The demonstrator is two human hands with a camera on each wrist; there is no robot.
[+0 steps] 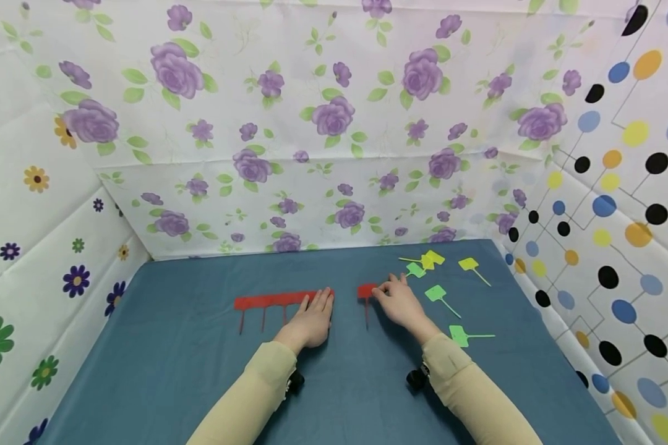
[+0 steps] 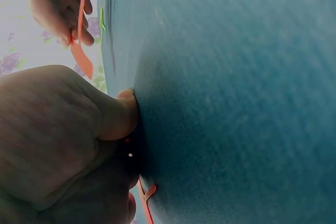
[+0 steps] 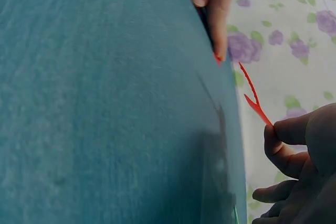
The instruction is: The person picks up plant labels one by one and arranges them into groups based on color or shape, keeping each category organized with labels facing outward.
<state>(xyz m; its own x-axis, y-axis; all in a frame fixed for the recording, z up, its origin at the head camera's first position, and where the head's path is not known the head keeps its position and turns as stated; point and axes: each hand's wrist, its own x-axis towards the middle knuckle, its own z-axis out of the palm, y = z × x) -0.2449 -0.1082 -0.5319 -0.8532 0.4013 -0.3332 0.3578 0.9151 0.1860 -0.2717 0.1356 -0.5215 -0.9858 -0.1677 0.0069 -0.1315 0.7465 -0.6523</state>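
Several red cable-tie tags [image 1: 258, 301], flat squares with thin tails, lie side by side in a row on the blue cloth, tails pointing toward the person. My left hand [image 1: 310, 324] rests on the right end of this row with fingers extended, covering part of it. Right of the row, my right hand [image 1: 402, 304] pinches another red cable-tie tag [image 1: 365, 290] between thumb and fingertip by its square's edge. In the right wrist view, that raised tag [image 3: 256, 106] shows its ribbed tail bent away from the square. The left wrist view shows it beyond my left hand [image 2: 58, 129].
To the right lie loose green tags [image 1: 436, 293] and yellow tags [image 1: 469, 264], some overlapping near the back edge. Blue cloth [image 1: 161, 364] covers the table. A flowered curtain [image 1: 289, 111] closes off the back, and a dotted one [image 1: 618, 247] hangs on the right.
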